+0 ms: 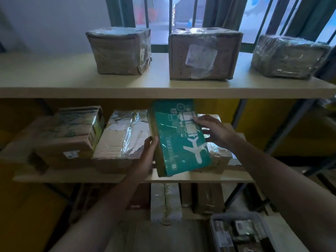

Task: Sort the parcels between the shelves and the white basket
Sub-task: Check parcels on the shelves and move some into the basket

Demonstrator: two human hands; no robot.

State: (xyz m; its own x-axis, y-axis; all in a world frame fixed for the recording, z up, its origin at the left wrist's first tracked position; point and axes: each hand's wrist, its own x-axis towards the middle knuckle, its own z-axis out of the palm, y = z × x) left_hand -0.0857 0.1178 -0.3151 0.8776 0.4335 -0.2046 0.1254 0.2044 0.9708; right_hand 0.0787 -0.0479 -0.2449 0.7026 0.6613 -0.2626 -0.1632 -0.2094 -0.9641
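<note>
Leaning at the front of the pale wooden middle shelf, a flat green film-wrapped parcel printed with a white aeroplane is gripped along its side edges by the left hand and right hand.

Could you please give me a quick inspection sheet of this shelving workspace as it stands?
Surface: top shelf and middle shelf, pale boards, both loaded.
Job's things: green parcel on end, tilted, at middle shelf front; three taped boxes on top shelf; white basket lower right, holding parcels.
Clutter: nothing seen.
Hands: left hand and right hand hold the green parcel by its side edges.
Cables: nothing seen.
Surroundings: barred window behind; dim light.
</note>
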